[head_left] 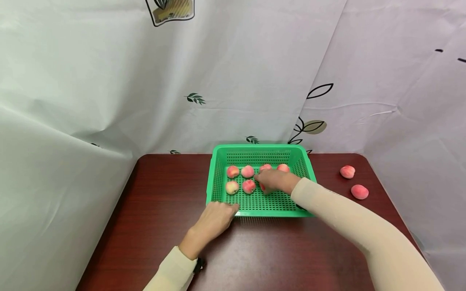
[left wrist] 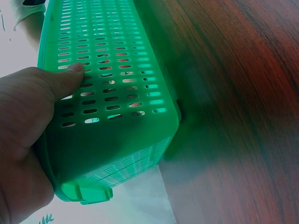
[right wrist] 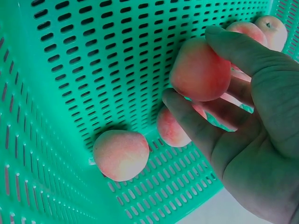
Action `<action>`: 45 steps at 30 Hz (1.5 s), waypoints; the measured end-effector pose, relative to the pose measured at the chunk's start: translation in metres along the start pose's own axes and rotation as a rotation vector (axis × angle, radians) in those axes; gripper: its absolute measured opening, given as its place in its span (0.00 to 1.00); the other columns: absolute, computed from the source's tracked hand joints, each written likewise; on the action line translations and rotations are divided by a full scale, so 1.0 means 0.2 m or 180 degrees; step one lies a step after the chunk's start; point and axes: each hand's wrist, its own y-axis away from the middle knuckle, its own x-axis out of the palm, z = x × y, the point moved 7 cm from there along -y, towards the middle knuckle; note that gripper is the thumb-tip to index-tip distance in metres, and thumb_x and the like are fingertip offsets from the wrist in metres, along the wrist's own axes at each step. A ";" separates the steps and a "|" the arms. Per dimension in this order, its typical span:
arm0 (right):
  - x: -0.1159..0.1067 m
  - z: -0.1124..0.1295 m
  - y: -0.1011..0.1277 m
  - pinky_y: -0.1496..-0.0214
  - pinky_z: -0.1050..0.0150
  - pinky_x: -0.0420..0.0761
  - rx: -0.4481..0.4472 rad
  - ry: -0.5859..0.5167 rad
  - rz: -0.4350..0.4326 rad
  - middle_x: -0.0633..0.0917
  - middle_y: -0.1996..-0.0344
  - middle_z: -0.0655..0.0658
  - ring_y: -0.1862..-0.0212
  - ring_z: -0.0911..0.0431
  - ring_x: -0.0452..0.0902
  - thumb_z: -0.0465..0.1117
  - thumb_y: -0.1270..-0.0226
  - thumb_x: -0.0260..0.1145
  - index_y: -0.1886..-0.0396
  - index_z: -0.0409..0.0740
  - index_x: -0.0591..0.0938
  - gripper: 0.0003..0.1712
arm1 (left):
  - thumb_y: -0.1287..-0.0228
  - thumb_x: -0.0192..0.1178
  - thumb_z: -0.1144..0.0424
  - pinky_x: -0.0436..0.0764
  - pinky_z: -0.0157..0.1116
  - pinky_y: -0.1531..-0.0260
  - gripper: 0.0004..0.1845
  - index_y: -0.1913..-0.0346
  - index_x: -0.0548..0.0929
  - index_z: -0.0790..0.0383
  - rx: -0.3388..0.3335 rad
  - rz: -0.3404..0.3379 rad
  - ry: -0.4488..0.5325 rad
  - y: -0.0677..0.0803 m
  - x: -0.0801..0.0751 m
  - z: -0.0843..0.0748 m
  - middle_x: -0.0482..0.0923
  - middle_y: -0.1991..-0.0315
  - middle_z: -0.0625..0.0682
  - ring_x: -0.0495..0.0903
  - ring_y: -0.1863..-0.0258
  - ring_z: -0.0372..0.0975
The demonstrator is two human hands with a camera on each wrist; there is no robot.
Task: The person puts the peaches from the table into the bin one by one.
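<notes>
A green plastic basket [head_left: 269, 213] with slotted walls stands on the table, holding several red and pale peaches. My left hand [head_left: 217, 218] grips its near left rim; in the left wrist view the thumb [left wrist: 67, 81] lies along the outer wall, and the other fingers are hidden behind the rim. Inside the basket, my right hand [head_left: 274, 180] holds a peach [right wrist: 201, 69] between thumb and fingers, close over the slotted floor. Beyond that peach, another peach [right wrist: 121, 155] sits by the basket wall. To the left, a peach [head_left: 249, 186] and a paler peach [head_left: 231, 187] lie in a row.
Two more peaches, a striped one [head_left: 347, 171] and a redder one [head_left: 359, 192], lie right of the basket on the dark red wooden table [head_left: 164, 194]. A white cloth [head_left: 247, 81] with leaf prints hangs behind the table and along its sides.
</notes>
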 end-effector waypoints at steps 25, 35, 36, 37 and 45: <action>-0.02 0.02 0.03 0.66 0.65 0.66 -0.0178 0.0274 -0.0188 0.77 0.75 0.53 0.73 0.60 0.66 0.32 0.34 0.65 0.44 0.49 0.76 0.20 | 0.38 0.63 0.70 0.40 0.29 0.82 0.22 0.81 0.64 0.50 -0.0055 0.0185 0.0005 0.00 0.03 0.01 0.43 0.83 0.39 0.43 0.83 0.30; -0.16 0.00 0.13 0.49 0.55 0.79 -0.0035 -0.0223 -0.0471 0.80 0.36 0.40 0.49 0.50 0.78 0.36 0.36 0.68 0.27 0.48 0.74 0.35 | 0.40 0.64 0.71 0.40 0.29 0.81 0.22 0.81 0.64 0.50 -0.0030 0.0127 0.0020 0.00 0.02 0.00 0.41 0.82 0.38 0.42 0.82 0.30; -0.18 0.00 0.15 0.44 0.53 0.80 -0.0043 -0.0216 -0.0541 0.77 0.32 0.40 0.43 0.48 0.79 0.39 0.35 0.70 0.26 0.48 0.73 0.36 | 0.39 0.64 0.71 0.40 0.29 0.81 0.22 0.81 0.64 0.50 -0.0038 0.0142 0.0022 0.00 0.02 0.00 0.41 0.82 0.38 0.42 0.82 0.30; -0.21 0.00 0.17 0.40 0.51 0.80 -0.0080 -0.0177 -0.0600 0.77 0.32 0.39 0.40 0.46 0.79 0.41 0.34 0.71 0.27 0.47 0.74 0.35 | 0.39 0.64 0.70 0.40 0.29 0.81 0.22 0.81 0.64 0.50 -0.0049 0.0156 0.0019 0.00 0.02 0.00 0.41 0.82 0.38 0.42 0.82 0.31; -0.33 -0.01 0.34 0.45 0.51 0.83 -0.0368 0.0100 -0.1240 0.82 0.44 0.43 0.45 0.49 0.81 0.51 0.28 0.68 0.37 0.44 0.80 0.25 | 0.38 0.63 0.71 0.39 0.29 0.81 0.23 0.81 0.61 0.50 -0.0069 0.0171 0.0060 0.00 0.02 0.00 0.40 0.81 0.38 0.42 0.81 0.31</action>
